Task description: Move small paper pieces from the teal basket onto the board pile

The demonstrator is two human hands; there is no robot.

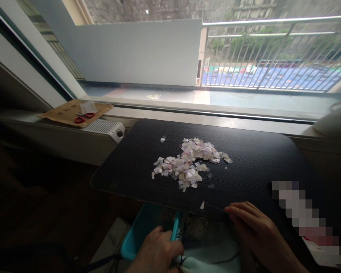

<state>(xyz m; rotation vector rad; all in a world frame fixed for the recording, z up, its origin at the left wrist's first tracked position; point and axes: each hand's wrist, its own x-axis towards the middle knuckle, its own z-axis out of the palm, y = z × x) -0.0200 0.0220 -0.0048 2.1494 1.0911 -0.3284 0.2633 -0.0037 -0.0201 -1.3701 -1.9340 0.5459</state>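
Observation:
A loose heap of small cut paper scraps (pixel 187 163), pale with pinkish tints, lies on the black table (pixel 125 163). Below the table's front edge, my left hand (pixel 159 248) is closed round the rim of a turquoise plastic bin (pixel 130 240). My right hand (pixel 258 227) is at the front edge of the table, its fingertips pressed together. Whatever they pinch, if anything, cannot be made out. A single white scrap (pixel 202 205) lies near the edge, left of my right fingertips. More scraps show dimly below the edge, between my hands.
Red-handled scissors (pixel 83 117) rest on a brown envelope (pixel 65 113) on the windowsill. Beside them is a white radiator (pixel 102 127). A blurred-out flat object (pixel 304 216) lies at the table's right. Behind the table stands a large window; a pale rounded object (pixel 335 121) sits far right.

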